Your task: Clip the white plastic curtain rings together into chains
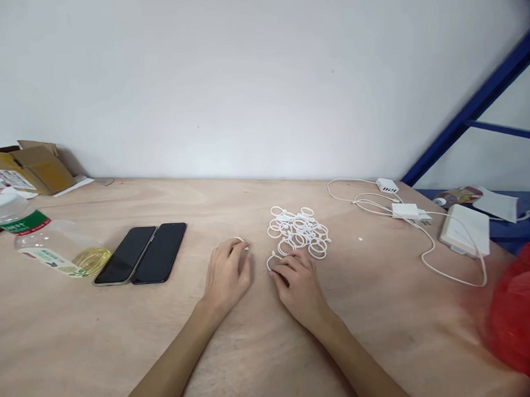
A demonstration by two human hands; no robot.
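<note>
My left hand (226, 268) rests on the wooden table with its fingers curled round a thin white ring (239, 239), of which only a small arc and its end show. Opposite it, the fingers of my right hand (298, 279) are closed on the edge of another white ring (269, 262), which has a small knob. Just beyond my right hand lies a loose pile of white plastic rings (299, 226), several of them overlapping, some with small knobs.
Two dark phones (126, 256) lie side by side at left, near a tilted plastic bottle (49, 239) holding yellow liquid. A cardboard box (45, 168) stands behind. To the right are white chargers (405, 211) with cables, a white box (465, 229) and a red bag (526, 309).
</note>
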